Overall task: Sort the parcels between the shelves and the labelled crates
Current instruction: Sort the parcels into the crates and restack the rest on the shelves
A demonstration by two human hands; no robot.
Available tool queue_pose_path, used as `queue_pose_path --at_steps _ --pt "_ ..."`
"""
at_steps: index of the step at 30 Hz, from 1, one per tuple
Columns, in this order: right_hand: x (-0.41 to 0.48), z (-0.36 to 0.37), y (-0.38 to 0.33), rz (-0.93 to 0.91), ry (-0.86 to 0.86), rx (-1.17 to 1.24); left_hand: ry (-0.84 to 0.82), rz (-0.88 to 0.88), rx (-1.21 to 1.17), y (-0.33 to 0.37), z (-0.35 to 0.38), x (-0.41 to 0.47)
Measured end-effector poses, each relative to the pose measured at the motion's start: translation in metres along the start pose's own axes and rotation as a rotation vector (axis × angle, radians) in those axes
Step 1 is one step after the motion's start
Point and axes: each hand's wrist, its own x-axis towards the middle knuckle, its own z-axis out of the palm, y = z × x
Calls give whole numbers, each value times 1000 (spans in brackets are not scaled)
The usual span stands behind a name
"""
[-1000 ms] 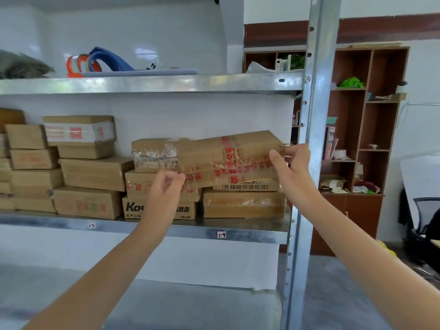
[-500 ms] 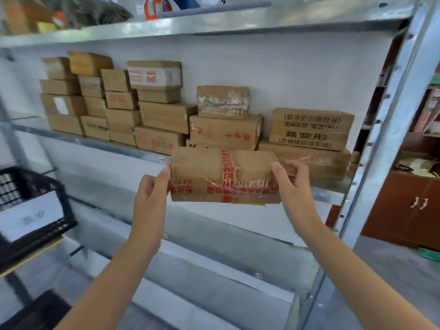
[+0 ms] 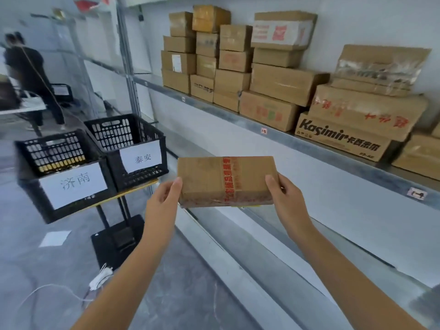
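Now both hands, left (image 3: 164, 198) right (image 3: 287, 198), hold taped parcel (image 3: 226, 181) near crates (image 3: 95, 163).

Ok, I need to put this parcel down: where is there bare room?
The lower shelf beneath the parcel lies bare. The 济南 crate and 泰安 crate show no parcels inside. The upper shelf is crowded with boxes, bare only beside the upright post.

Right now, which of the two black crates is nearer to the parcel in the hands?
The crate labelled 泰安 stands beside the left hand holding the parcel; the crate labelled 济南 sits further left.
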Motion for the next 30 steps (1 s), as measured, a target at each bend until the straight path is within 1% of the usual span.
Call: queue_pose_path --at_steps 4,8,14,17,19,22,25,30 --pt "23 60 2 28 -96 -8 77 0 77 -16 -50 32" --pt "43 115 3 97 -180 19 172 -35 110 -34 -98 64" --pt "69 191 -1 131 -275 -8 238 -56 155 -55 -153 107" --pt "79 230 -1 156 -316 3 252 -61 124 -62 -177 124" --pt "84 257 -1 192 -323 47 269 -48 120 -66 -192 132" --pt "90 292 -1 257 -322 99 294 -34 183 -73 -213 142" --pt "102 317 1 307 -361 166 338 -24 155 -81 -228 149" --pt "140 350 -1 316 -408 240 360 -81 106 -91 -229 180"
